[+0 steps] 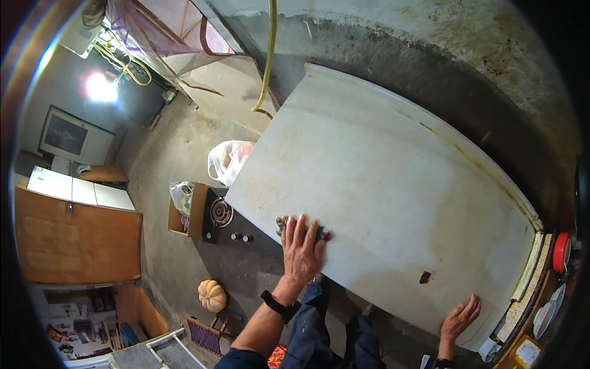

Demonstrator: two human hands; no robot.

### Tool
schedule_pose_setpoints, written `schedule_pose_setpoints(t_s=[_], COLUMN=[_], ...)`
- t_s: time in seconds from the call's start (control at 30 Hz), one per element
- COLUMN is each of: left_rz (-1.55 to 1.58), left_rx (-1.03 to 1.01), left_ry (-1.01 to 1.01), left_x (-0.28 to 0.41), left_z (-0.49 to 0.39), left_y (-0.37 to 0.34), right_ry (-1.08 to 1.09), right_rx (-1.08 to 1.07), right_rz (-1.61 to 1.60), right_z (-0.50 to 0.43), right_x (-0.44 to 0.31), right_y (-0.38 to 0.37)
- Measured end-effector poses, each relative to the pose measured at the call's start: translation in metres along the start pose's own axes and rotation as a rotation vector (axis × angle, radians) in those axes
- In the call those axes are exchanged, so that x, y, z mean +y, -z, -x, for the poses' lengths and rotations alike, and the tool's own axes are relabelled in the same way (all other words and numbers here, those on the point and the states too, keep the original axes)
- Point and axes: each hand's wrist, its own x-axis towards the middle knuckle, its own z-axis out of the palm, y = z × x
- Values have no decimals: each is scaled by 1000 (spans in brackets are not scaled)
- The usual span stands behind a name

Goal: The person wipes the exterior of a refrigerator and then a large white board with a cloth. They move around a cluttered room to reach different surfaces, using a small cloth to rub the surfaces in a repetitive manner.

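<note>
A large pale panel with a raised lip along its far edge lies before me. Under the flat palm and fingers of my left hand is a crumpled multicoloured cloth, pressed onto the panel near its near-left edge. My right hand rests without any object on the near-right part of the panel, thumb hidden. Between the two hands, a small dark hole or mark shows in the surface. A darker, damp-looking patch spreads over the right side.
Left of the panel are a black gas hob, a cardboard box and a white plastic bag. A pumpkin sits near a small folding stool. A yellow hose hangs beyond. Dishes stand at the right.
</note>
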Motion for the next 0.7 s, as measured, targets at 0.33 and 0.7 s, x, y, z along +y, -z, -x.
schedule_pose_setpoints(t_s=[0.33, 0.7], left_rz=[-95, -106], left_rx=[14, -38], left_ry=[94, -51], left_x=[-98, -148], left_z=[-120, -207], left_y=[-4, -22], right_ry=[12, -35], right_rx=[15, -1], right_rz=[8, 6], right_z=[1, 14], right_x=[3, 15], right_y=[2, -2])
